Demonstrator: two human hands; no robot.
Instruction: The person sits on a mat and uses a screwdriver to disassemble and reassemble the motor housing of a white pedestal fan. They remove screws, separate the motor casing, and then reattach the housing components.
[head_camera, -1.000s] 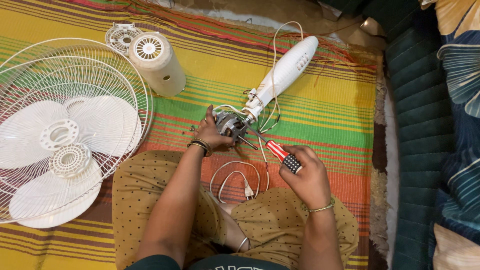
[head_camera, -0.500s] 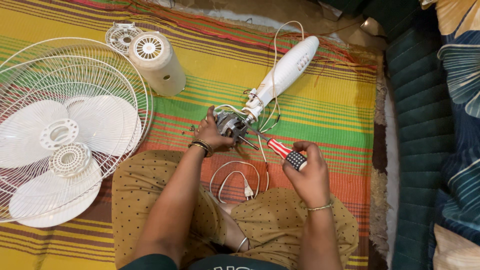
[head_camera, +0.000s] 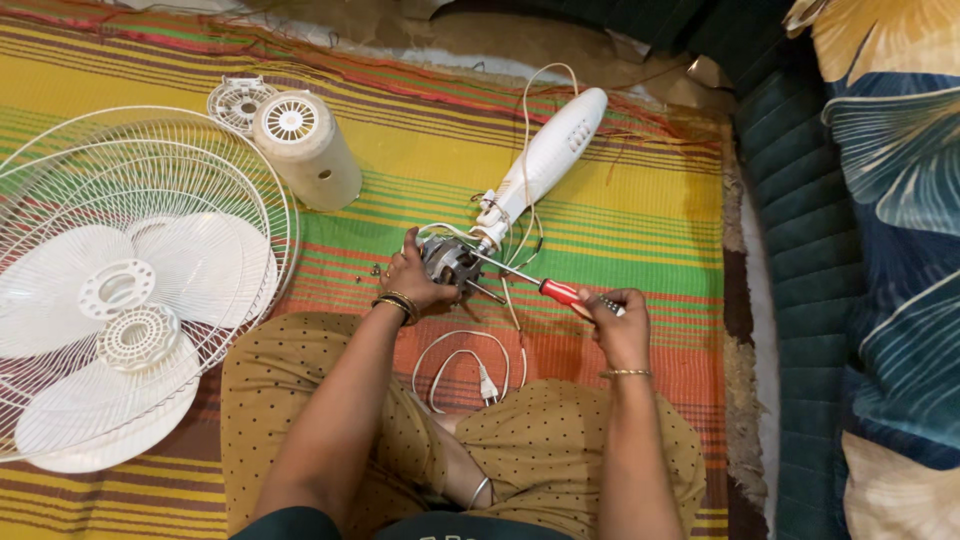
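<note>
Head view, one moment, seated person on a striped floor mat (head_camera: 620, 200). Item: fan motor (head_camera: 447, 262), bare metal, lying on the mat just ahead of the knees, touching the lower end of the white fan stand neck (head_camera: 545, 165), loose wires around it. Left hand (head_camera: 415, 283): closed around the motor's near side, steadying it. Right hand (head_camera: 618, 318): closed on the handle of a red-handled screwdriver (head_camera: 530, 282), whose shaft ran leftward with its tip at the motor body; whether the tip sat in a screw head could not be told. Also present: white motor housing (head_camera: 308, 150), upright, well apart to the left; a small vented cap (head_camera: 238, 100) beside it; wire fan guard (head_camera: 140, 260) with white blades (head_camera: 110, 300) lying inside; white power cord with plug (head_camera: 470, 375) between the knees. Step judged in hand: working a screw on the motor. The next move would call for keeping the tip seated and the motor held firm.
</note>
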